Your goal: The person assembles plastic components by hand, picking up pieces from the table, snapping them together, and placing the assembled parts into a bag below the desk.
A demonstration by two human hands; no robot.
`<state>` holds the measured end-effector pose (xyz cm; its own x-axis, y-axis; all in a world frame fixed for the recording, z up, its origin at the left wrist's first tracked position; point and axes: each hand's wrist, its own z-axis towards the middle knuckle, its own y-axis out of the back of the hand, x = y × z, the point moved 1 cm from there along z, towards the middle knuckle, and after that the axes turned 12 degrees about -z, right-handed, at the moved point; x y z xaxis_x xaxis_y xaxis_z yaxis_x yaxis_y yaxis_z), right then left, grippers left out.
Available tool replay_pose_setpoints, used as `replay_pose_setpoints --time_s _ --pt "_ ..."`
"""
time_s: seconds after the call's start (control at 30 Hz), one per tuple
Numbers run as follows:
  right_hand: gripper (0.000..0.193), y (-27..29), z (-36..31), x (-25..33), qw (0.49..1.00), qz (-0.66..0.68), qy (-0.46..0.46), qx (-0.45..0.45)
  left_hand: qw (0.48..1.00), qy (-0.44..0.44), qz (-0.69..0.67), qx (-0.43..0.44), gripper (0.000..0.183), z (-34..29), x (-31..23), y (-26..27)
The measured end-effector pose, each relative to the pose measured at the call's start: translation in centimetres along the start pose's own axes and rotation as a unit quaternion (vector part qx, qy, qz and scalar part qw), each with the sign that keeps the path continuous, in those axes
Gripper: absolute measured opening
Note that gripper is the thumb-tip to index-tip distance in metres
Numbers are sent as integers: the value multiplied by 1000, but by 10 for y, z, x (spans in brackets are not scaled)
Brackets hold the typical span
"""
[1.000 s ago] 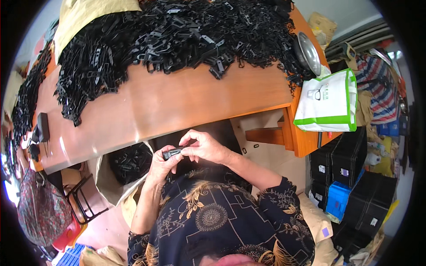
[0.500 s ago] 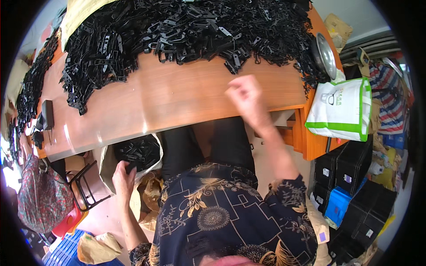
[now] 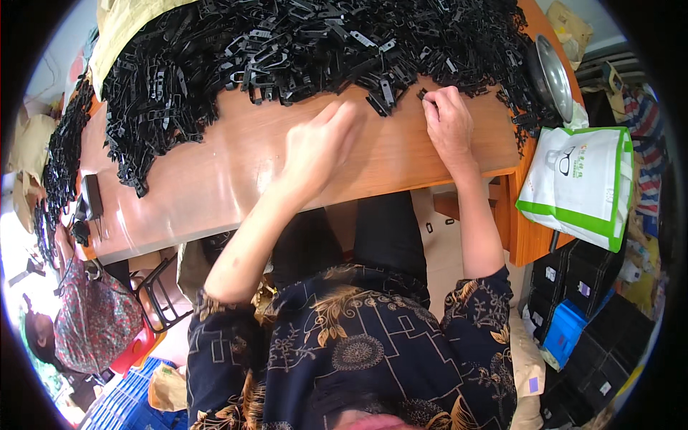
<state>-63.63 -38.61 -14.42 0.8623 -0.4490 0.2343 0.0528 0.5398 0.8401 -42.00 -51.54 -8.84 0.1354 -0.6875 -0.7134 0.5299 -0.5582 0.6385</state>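
Observation:
A large heap of small black plastic clip-like pieces (image 3: 308, 50) covers the far part of the wooden table (image 3: 236, 158). My right hand (image 3: 451, 129) is at the heap's near edge, thumb and fingers pinched on one small black plastic piece (image 3: 422, 94). To its left, my left hand (image 3: 319, 147) hangs over the bare tabletop, its fingers smeared by motion; whether anything is in them cannot be made out. Between the two hands, a few black pieces (image 3: 381, 99) stick out from the heap.
At right stand a white and green bag (image 3: 573, 183) and a metal bowl (image 3: 553, 79). Black boxes (image 3: 602, 337) are stacked below. A pale sack (image 3: 192, 269) is partly hidden beneath my left arm. Another person (image 3: 97, 315) in a flowered top sits at left.
My left hand has risen from the sack of black pieces beside my leg to above the table. My right hand has moved right and up to the heap, where it now pinches a piece.

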Motion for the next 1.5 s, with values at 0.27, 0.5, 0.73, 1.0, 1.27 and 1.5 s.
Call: replay_pose_setpoints --time_s 0.27,0.5,0.73,1.0,1.27,1.5 --pt "6 28 -16 -1 952 276 -84 106 989 -90 111 27 16 31 18 -34" --pt "6 39 -34 45 835 497 -186 148 997 60 33 38 19 11 16 -24" --pt "4 47 -52 126 859 496 -57 111 932 225 -257 -122 26 -42 -3 -6" --pt "8 58 -54 161 935 332 13 121 842 202 -482 -133 41 -87 -7 2" --pt "7 61 -53 164 915 377 65 130 802 198 -555 -98 34 -104 1 11" --pt "7 57 -52 159 912 372 78 151 818 202 -533 -75 30 -99 -2 21"
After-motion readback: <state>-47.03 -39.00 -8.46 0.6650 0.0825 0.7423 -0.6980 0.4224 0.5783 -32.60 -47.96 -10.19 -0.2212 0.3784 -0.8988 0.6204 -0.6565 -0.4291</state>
